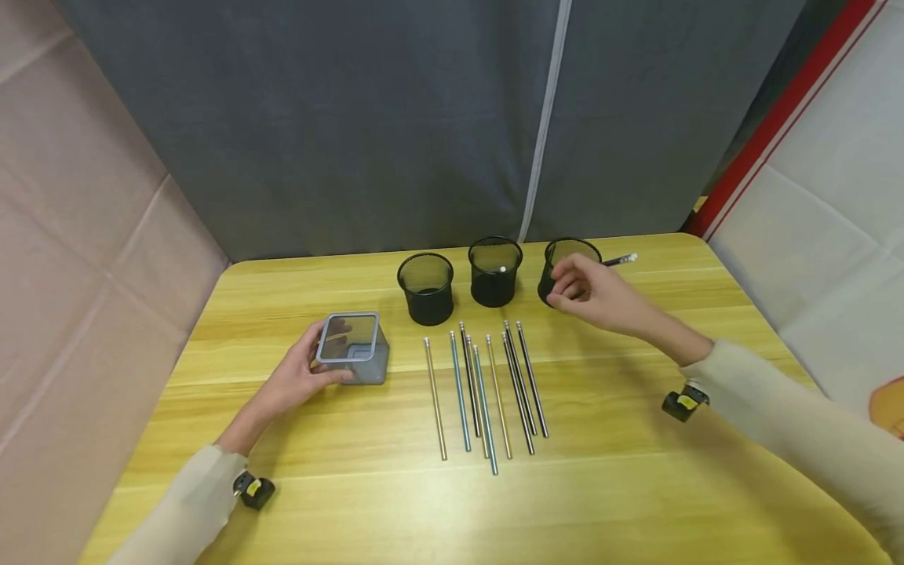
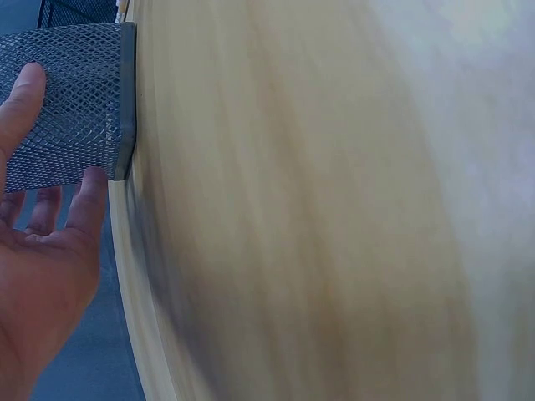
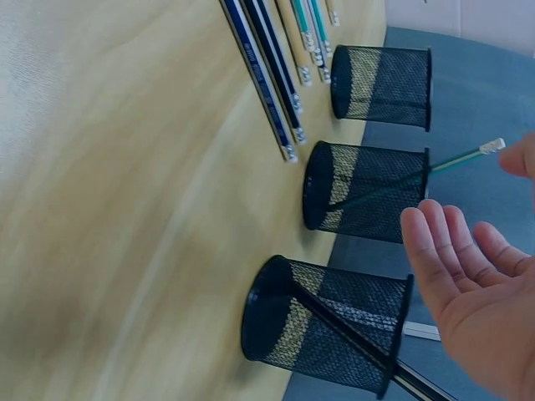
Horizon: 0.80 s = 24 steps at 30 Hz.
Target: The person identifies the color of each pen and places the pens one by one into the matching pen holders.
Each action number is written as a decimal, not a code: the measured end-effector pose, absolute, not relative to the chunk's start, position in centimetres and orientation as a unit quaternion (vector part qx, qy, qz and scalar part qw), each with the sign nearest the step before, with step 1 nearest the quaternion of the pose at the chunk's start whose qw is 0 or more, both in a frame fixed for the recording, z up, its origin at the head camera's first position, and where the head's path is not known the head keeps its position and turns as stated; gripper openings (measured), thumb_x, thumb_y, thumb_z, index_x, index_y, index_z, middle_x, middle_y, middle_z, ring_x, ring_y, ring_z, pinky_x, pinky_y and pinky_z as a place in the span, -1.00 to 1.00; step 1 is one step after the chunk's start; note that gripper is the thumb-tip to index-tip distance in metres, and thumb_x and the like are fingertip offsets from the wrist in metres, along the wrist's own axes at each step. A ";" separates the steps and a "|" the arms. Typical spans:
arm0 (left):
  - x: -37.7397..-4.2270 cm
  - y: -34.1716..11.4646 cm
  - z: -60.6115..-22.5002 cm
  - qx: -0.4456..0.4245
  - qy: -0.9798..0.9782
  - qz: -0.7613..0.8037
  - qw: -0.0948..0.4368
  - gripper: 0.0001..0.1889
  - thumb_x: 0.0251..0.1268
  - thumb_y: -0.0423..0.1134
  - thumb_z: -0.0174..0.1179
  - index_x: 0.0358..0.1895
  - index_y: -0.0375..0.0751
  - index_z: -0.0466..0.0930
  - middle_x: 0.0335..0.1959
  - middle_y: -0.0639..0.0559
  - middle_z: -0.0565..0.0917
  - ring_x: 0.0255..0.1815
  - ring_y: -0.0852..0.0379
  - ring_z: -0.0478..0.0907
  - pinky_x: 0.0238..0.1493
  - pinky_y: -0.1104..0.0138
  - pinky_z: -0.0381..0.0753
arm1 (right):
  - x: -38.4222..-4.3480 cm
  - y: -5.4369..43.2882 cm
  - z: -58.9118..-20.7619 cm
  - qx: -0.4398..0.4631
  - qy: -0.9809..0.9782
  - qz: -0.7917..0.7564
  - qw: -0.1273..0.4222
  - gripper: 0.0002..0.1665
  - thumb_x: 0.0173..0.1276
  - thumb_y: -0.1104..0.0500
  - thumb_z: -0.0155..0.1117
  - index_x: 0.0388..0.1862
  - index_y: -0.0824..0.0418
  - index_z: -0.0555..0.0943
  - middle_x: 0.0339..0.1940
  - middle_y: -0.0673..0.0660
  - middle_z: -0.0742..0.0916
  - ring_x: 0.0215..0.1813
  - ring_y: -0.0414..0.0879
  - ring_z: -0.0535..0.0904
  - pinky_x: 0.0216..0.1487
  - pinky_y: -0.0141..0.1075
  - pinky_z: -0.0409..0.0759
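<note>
My left hand (image 1: 304,373) holds a grey square mesh pen holder (image 1: 367,369) on the table, thumb against its near side and fingers around its left side. The left wrist view shows the mesh wall (image 2: 75,100) between thumb and fingers. My right hand (image 1: 596,294) hovers by the right black round mesh cup (image 1: 544,286), fingers loosely bent, nothing in them. A black pencil (image 3: 347,334) leans in that cup, its eraser end sticking out over the rim. In the middle black cup (image 1: 493,289) stands a teal pencil (image 3: 456,160).
The left black mesh cup (image 1: 429,306) stands beside the other two near the table's back edge. Several gold, blue and black pencils (image 1: 497,400) lie roughly parallel mid-table, erasers toward the cups. A dark grey curtain (image 1: 353,141) hangs behind the wooden table (image 1: 339,502).
</note>
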<state>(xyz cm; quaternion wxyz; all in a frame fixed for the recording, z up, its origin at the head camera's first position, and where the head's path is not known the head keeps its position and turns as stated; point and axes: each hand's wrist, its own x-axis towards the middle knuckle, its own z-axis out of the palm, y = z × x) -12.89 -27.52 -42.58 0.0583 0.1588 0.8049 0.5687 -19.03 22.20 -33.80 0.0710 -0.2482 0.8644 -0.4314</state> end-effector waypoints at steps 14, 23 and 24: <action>-13.0 -27.6 -42.6 0.158 0.805 0.569 0.059 -0.10 0.13 -0.52 0.47 0.52 -0.22 0.17 0.43 -0.23 0.34 0.47 -0.27 0.24 0.21 0.30 0.52 | -19.3 21.2 -36.8 -0.257 0.876 -0.391 0.115 -0.59 0.46 0.18 0.35 0.09 0.41 0.45 -0.19 0.13 0.66 -0.16 -0.04 0.63 -0.04 -0.16 0.64; -12.9 -27.5 -42.5 0.152 0.813 0.559 0.061 -0.10 0.14 -0.49 0.48 0.52 -0.22 0.17 0.41 -0.22 0.35 0.46 -0.25 0.25 0.21 0.27 0.52 | -19.2 20.4 -38.6 -0.230 0.878 -0.397 0.137 -0.59 0.40 0.21 0.39 0.01 0.47 0.47 -0.28 0.15 0.66 -0.31 0.04 0.68 -0.30 -0.20 0.71; -12.9 -27.5 -42.5 0.151 0.813 0.559 0.061 -0.10 0.14 -0.49 0.48 0.52 -0.22 0.17 0.41 -0.22 0.35 0.46 -0.25 0.25 0.21 0.28 0.52 | -19.1 20.3 -38.6 -0.226 0.876 -0.403 0.143 -0.59 0.40 0.22 0.39 0.00 0.47 0.47 -0.28 0.16 0.66 -0.33 0.07 0.69 -0.33 -0.19 0.71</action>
